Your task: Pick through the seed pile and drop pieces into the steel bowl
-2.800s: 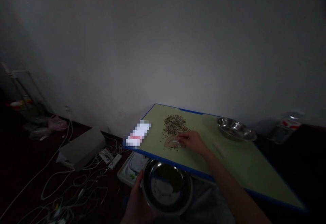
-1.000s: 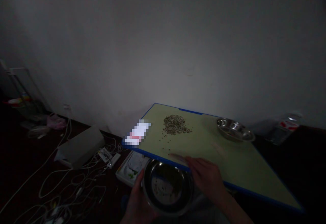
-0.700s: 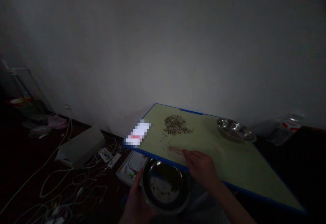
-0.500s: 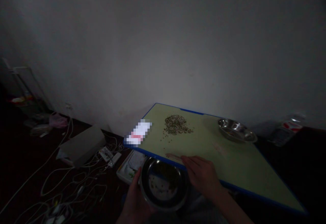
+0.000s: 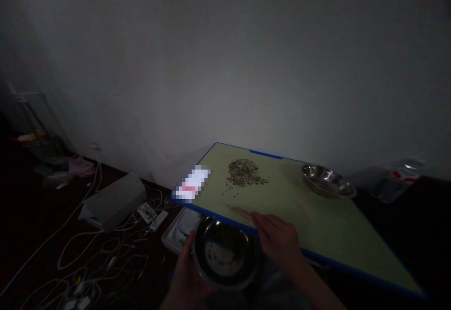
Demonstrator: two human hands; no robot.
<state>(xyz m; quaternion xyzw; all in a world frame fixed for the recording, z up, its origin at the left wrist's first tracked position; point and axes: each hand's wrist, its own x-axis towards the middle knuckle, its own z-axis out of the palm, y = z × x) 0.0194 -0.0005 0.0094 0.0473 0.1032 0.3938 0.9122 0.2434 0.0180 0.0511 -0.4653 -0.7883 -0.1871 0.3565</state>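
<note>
My left hand [image 5: 185, 277] grips the rim of a steel bowl [image 5: 225, 258] held just below the near edge of the green table [image 5: 327, 225]; a few small beans lie in the bowl. My right hand [image 5: 278, 239] rests at the table's near edge beside the bowl and holds a thin flat clear piece [image 5: 241, 212] that lies on the tabletop. A pile of small beans [image 5: 244, 172] sits farther back on the table, with stray ones around it.
A second steel bowl [image 5: 327, 181] stands at the table's far right. A blurred white and pink card [image 5: 192, 184] lies on the left corner. Cables, a power strip [image 5: 151, 214] and a grey box [image 5: 114, 199] cover the floor at left. A plastic bottle [image 5: 396, 178] lies at right.
My right hand came back from the bean pile to the table's near edge with the flat piece, beside the bowl. Beans now lie in the bowl. The left hand kept hold of it.
</note>
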